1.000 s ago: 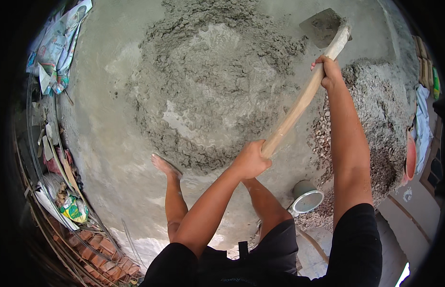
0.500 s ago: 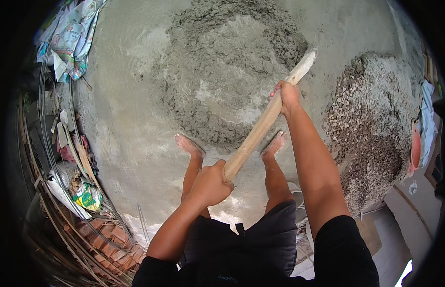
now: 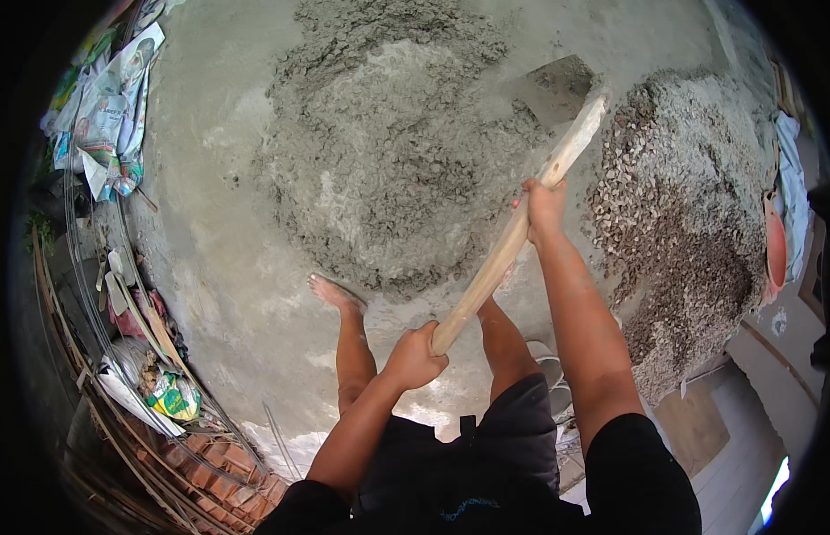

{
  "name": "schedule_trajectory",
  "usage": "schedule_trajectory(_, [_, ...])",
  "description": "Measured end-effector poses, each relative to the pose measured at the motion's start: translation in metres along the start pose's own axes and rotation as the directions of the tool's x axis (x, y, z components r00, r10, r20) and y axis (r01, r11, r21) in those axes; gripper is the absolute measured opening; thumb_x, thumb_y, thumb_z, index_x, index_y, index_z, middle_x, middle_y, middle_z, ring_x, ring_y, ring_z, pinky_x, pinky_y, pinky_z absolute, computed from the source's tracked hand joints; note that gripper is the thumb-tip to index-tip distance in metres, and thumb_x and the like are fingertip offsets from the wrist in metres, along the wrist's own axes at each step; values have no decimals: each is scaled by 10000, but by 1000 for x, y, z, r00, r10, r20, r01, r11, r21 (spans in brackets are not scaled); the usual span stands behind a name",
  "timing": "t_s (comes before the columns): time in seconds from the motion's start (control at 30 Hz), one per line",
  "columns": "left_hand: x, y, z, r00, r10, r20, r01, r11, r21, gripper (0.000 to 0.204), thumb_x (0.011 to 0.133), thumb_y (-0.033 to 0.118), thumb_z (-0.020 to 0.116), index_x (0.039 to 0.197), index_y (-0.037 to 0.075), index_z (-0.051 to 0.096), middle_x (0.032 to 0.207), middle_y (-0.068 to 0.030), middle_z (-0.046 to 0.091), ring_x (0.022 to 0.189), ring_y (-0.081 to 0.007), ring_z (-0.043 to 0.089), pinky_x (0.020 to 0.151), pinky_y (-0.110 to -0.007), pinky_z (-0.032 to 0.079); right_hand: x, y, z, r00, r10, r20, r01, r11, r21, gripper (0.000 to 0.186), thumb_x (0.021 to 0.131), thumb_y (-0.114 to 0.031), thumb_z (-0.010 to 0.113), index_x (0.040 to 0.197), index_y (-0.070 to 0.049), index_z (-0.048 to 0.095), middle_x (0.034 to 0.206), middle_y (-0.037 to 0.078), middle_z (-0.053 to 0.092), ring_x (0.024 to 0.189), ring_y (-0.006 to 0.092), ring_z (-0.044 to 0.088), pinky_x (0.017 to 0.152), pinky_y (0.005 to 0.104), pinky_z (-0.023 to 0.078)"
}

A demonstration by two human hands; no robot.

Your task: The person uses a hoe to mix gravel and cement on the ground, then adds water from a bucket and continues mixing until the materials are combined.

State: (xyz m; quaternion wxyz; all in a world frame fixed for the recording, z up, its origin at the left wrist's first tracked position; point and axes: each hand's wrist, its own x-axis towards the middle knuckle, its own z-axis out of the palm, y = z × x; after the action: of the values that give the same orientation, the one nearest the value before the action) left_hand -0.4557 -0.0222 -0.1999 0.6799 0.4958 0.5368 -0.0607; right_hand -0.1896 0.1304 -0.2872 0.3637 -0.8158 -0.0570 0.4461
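Observation:
Both my hands grip the pale wooden handle of a hoe [image 3: 497, 265], which slants from near my lap up to the far right. My left hand [image 3: 413, 357] is wrapped round the handle's near end. Farther up, my right hand [image 3: 544, 209] closes round its upper half. The hoe's flat, mortar-smeared blade [image 3: 560, 85] shows at the far end, by the right edge of a wet grey mortar heap [image 3: 388, 160]. This heap spreads over the floor in front of my bare feet, and my right foot is partly hidden behind the handle.
A gravel and sand pile [image 3: 682, 223] lies at the right, with a reddish basin [image 3: 775, 245] beyond it. Along the left are crumpled printed sacks [image 3: 107, 116], long bent rods [image 3: 85, 294] and stacked red bricks [image 3: 214, 468]. Grey concrete floor [image 3: 210, 232] surrounds the mortar.
The hoe has swung to the right, and its blade now shows clear of the mortar's thick part. Both hands moved with the handle; the mortar's right side looks flatter. The view has shifted slightly.

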Motion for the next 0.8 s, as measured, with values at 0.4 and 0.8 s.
schedule_trajectory(0.4, [-126, -23, -130, 998, -57, -31, 65, 903, 425, 364, 716, 105, 689, 1034, -7, 554, 817, -261, 669, 807, -469, 663, 756, -524, 536, -92, 76, 72, 939, 309, 153, -342, 892, 296, 226, 805, -2, 576, 986, 53, 451, 786, 156, 519, 527, 257, 565, 455, 405, 494])
schedule_trajectory(0.8, [-224, -151, -151, 955, -288, 74, 196, 798, 570, 325, 663, 119, 713, 954, 52, 585, 791, -216, 668, 782, -426, 668, 697, -461, 543, -255, 124, 64, 842, 438, 315, -536, 613, 580, 281, 848, 16, 597, 1080, -31, 446, 844, 109, 561, 705, 216, 617, 628, 402, 563])
